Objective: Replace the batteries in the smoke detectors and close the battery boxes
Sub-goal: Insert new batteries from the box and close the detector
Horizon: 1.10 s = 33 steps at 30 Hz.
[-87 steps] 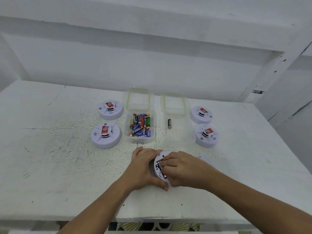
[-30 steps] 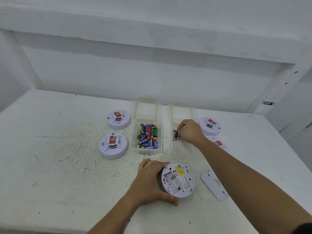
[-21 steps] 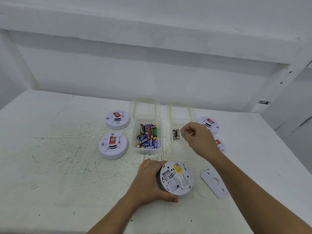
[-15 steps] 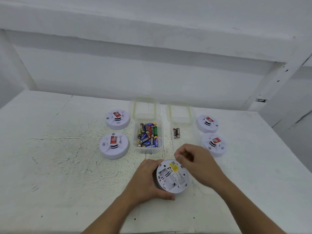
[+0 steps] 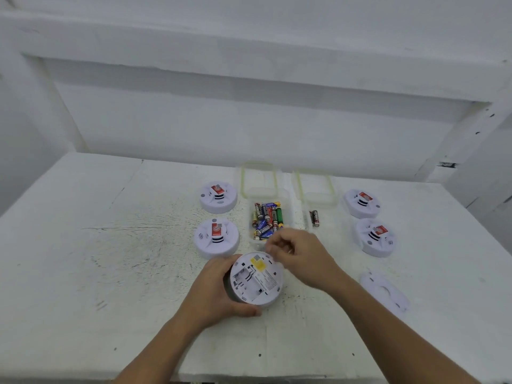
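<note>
The white counter (image 5: 110,273) carries everything. At its near middle the left hand (image 5: 210,295) grips the open smoke detector (image 5: 256,278), back up, fingers wrapped round its rim. Its battery bay (image 5: 245,279) now stands empty, where cells sat moments ago. The right hand (image 5: 300,254), which has just dropped the second old cell in the right clear box (image 5: 318,231), has swung across to the near edge of the left clear box (image 5: 286,214). Its fingers (image 5: 273,249) are curled and blurred, so I cannot tell whether they pinch anything. So removal looks done for this unit, and fresh cells come next.

Counted: five detectors, the open one plus four closed, namely the far left detector (image 5: 219,196), near left detector (image 5: 216,238), far right detector (image 5: 361,203) and near right detector (image 5: 375,237). There are two boxes, one loose cover plate (image 5: 385,292), two spent batteries (image 5: 314,217) and a heap of fresh batteries (image 5: 266,220) too jumbled to count
</note>
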### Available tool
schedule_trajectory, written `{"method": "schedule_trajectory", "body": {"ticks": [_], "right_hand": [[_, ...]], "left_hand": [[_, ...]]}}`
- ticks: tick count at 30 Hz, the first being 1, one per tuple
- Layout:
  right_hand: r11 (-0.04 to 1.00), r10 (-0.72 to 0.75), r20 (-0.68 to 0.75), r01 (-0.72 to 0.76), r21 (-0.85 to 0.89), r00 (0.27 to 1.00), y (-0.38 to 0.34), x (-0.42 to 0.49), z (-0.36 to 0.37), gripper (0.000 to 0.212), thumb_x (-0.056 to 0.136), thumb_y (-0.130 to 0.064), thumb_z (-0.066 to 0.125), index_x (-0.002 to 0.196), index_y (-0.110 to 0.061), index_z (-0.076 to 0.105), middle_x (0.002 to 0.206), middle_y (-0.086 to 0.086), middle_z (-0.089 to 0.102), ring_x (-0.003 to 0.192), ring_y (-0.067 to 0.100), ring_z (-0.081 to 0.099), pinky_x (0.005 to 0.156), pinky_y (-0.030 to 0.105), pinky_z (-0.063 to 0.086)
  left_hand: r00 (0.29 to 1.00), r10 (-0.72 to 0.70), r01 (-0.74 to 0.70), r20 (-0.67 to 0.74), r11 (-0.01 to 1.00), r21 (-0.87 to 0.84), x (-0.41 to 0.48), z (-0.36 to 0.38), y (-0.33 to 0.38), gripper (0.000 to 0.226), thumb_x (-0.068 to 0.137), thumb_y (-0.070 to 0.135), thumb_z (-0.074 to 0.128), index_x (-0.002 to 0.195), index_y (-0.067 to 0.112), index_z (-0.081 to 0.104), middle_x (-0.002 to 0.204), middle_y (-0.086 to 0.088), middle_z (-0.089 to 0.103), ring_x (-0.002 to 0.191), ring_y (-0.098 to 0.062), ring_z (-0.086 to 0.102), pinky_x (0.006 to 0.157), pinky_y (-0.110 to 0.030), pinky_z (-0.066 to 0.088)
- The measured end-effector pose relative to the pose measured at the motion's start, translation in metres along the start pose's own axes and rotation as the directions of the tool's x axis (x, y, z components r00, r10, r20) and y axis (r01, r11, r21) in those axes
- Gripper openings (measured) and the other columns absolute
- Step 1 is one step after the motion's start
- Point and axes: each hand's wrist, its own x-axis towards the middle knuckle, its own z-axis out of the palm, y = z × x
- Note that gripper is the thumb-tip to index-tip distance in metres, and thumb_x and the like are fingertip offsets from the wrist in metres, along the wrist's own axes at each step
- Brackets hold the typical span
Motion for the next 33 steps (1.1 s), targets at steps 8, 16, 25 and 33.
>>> {"method": "schedule_trajectory", "body": {"ticks": [8, 16, 25, 33], "right_hand": [[0.895, 0.079, 0.051, -0.048, -0.444, 0.996, -0.011, 0.084, 0.005, 0.03, 0.084, 0.01, 0.046, 0.099, -0.005, 0.068, 0.101, 0.008, 0.066, 0.088, 0.021, 0.062, 0.07, 0.022, 0.048], [0.712, 0.187, 0.101, -0.064, -0.699, 0.977, 0.0, 0.106, 0.022, 0.034, 0.079, 0.013, 0.052, 0.101, -0.005, 0.069, 0.103, 0.013, 0.067, 0.081, 0.025, 0.063, 0.073, 0.033, 0.054], [0.687, 0.183, 0.166, -0.006, -0.727, 0.969, 0.0, 0.099, 0.02, 0.019, 0.082, 0.006, 0.042, 0.084, -0.008, 0.054, 0.086, 0.011, 0.058, 0.073, 0.024, 0.054, 0.052, 0.024, 0.033], [0.917, 0.088, 0.015, -0.075, -0.391, 0.996, -0.007, 0.082, 0.004, 0.01, 0.095, -0.013, 0.05, 0.098, -0.006, 0.056, 0.086, 0.006, 0.061, 0.071, 0.02, 0.054, 0.057, 0.025, 0.039]], "left_hand": [[0.998, 0.066, -0.067, -0.021, 0.998, -0.009, -0.004, -0.006, -0.001, 0.079, 0.041, 0.059, 0.088, 0.106, 0.069, 0.044, 0.106, 0.033, 0.054, 0.102, 0.004, 0.052, 0.084, -0.014, 0.044], [0.997, 0.076, -0.075, -0.018, 0.995, 0.058, -0.003, -0.006, -0.004, 0.085, 0.038, 0.073, 0.08, 0.112, 0.05, 0.046, 0.105, 0.028, 0.052, 0.104, 0.003, 0.047, 0.093, -0.024, 0.042], [0.997, 0.077, -0.081, 0.026, 0.983, 0.166, -0.002, -0.003, -0.007, 0.115, 0.033, 0.092, 0.058, 0.132, 0.035, 0.045, 0.116, 0.022, 0.046, 0.111, 0.002, 0.036, 0.096, -0.018, 0.025], [0.996, 0.076, -0.082, 0.044, 0.983, 0.165, -0.006, -0.003, -0.012, 0.102, 0.052, 0.084, 0.063, 0.138, 0.033, 0.04, 0.125, 0.021, 0.046, 0.121, 0.002, 0.035, 0.103, -0.021, 0.024]]}}
